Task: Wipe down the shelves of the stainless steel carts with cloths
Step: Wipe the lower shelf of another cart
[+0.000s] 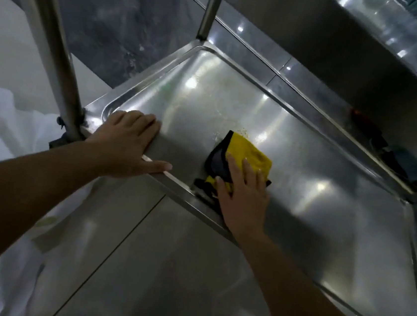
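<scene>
1. Shelf [317,170] of the steel cart lies under both your hands; the yellow cloth [250,157] sits on it near the front rim, beneath your right hand [243,195].
2. Your right hand lies flat, fingers straight, pressing the cloth down, likely so the whole pad rubs the metal.
3. Your left hand [126,143] rests open on the rim beside the post [56,49], probably steadying the cart.
4. Hidden: the cloth's near part under your palm, and the dark things [384,154] beyond the far rim, which I cannot identify.
</scene>
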A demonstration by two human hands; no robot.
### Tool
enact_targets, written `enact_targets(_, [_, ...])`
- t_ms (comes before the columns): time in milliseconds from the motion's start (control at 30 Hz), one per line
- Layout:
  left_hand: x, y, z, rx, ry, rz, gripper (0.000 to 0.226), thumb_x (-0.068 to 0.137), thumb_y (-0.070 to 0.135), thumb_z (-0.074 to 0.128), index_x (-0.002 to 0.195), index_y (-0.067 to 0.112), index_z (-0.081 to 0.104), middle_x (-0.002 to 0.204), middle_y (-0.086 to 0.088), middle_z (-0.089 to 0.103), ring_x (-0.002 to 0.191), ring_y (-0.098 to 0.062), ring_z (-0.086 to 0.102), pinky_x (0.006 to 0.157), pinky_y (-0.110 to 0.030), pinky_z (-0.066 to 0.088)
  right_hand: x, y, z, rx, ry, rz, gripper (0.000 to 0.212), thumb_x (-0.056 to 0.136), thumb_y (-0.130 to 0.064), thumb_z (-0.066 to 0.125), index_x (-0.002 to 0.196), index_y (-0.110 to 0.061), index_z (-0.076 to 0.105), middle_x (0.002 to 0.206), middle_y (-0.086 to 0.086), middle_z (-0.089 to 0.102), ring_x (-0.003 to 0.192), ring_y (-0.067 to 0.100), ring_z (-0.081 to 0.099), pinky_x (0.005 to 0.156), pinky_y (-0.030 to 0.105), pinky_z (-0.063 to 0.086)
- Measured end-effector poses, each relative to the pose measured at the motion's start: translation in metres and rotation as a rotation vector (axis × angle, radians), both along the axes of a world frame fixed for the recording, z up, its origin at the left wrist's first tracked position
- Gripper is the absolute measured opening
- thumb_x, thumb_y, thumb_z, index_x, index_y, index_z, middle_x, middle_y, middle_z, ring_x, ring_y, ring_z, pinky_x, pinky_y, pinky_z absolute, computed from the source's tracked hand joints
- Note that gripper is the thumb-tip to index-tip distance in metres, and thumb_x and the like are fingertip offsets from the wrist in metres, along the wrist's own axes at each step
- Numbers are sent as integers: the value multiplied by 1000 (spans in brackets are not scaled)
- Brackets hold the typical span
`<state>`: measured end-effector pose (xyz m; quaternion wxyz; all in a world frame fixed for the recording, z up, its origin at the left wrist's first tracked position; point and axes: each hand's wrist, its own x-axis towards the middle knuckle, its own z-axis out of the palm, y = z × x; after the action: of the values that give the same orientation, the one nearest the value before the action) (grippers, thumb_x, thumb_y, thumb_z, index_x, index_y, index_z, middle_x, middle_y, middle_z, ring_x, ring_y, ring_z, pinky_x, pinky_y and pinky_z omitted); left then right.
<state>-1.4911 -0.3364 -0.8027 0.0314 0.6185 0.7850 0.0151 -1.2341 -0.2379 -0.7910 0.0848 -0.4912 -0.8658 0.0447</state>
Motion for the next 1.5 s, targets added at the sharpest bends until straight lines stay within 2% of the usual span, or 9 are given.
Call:
enact_targets(67, [2,0,-7,27,6,21,123,63,96,-4,154,15,12,161,-6,13,148,-24,4,119,-47,0,15,29,1,29,23,-48,55,91,-50,48,143,-43,32,154,-1,26,142,28,19,108,64,20])
enact_targets(333, [2,5,-13,16,-47,56,128,57,98,-8,154,15,-4,162,-7,-7,148,-20,-13,119,-50,-4,-45,116,11,-236,171,-290,61,85,-30,46,141,-47,31,159,-7,12,146,27,-5,112,64,1])
enact_targets(533, [3,5,-13,14,-62,76,132,54,100,-4,153,12,-6,163,-5,-7,148,-17,-12,119,-49,-2,-101,58,-3,-147,100,91,59,73,-73,53,126,-48,47,158,-5,17,146,31,-6,107,68,3])
enact_targets(700, [3,5,-9,-32,-96,59,135,53,102,-2,152,10,-11,162,-6,-12,147,-17,-18,119,-51,-4,-35,50,-3,-35,55,327,56,75,-44,55,128,-30,55,154,-1,30,145,32,13,105,63,26])
enact_targets(900, [3,4,-1,-84,-106,41,133,56,100,2,152,9,-11,161,-8,-14,148,-20,-17,119,-52,-4,57,75,1,-42,119,-117,51,86,-21,64,135,-19,51,153,12,29,142,38,17,111,57,19])
enact_targets(1067, [7,2,5,-126,-127,64,139,50,101,1,152,7,-14,160,-10,-18,146,-21,-21,118,-52,-6,6,59,6,-117,157,-567,52,86,-40,52,137,-34,43,157,3,20,144,39,0,114,59,5])
enact_targets(1267, [5,-2,11,-159,-127,52,152,38,104,1,151,4,-12,160,-14,-16,147,-24,-19,120,-47,-7,-64,3,-1,-111,123,30,49,87,-36,53,135,-36,46,158,2,18,145,35,-3,117,53,6])
enact_targets(1400, [0,-4,10,-186,-101,5,158,32,106,8,151,4,-14,160,-15,-18,147,-27,-19,120,-44,-7,-16,-2,10,-191,141,475,53,81,-21,49,134,-25,52,156,4,22,146,34,0,119,47,8])
enact_targets(1500, [1,-5,7,-172,-100,-4,160,32,108,8,150,4,-14,160,-15,-17,147,-27,-19,120,-45,-7,41,17,14,-156,69,509,57,81,-12,49,137,-23,45,155,7,20,146,35,2,119,49,10])
